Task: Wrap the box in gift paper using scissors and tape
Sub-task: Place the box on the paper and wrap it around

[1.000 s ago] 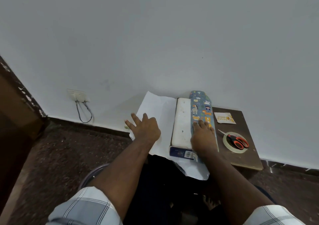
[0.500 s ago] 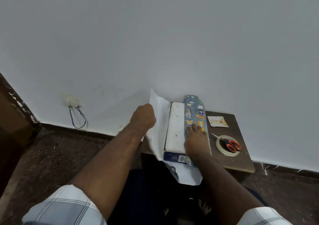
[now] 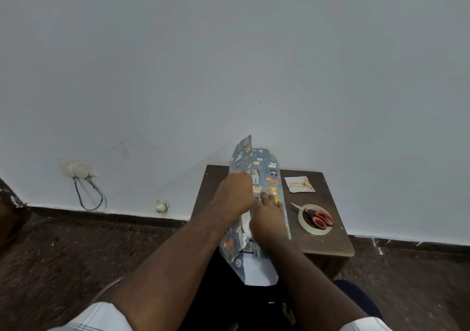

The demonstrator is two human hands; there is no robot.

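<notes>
So my left hand (image 3: pixel 235 196) has its fingers curled round the left flap of the gift paper (image 3: pixel 264 173) and holds it up over the top of the box (image 3: pixel 246 222), which is almost totally covered; I only catch a white sliver and a bit of the dark near end with the barcode peeking out between my wrists. My right hand (image 3: pixel 267 216) sits right against the left one, fingers straight and flat, pressing the other printed flap down on the box top. The paper runs away from my hands toward the wall and also hangs off the near edge of the little brown table (image 3: pixel 325 244) toward my lap, white side showing. Off to the right of my right hand, well apart, the orange-handled scissors (image 3: pixel 316 217) lie across the tape roll (image 3: pixel 309 229). Beyond those, nearer the wall, there's a small white greeting tag (image 3: pixel 299 184) flat on the table.
</notes>
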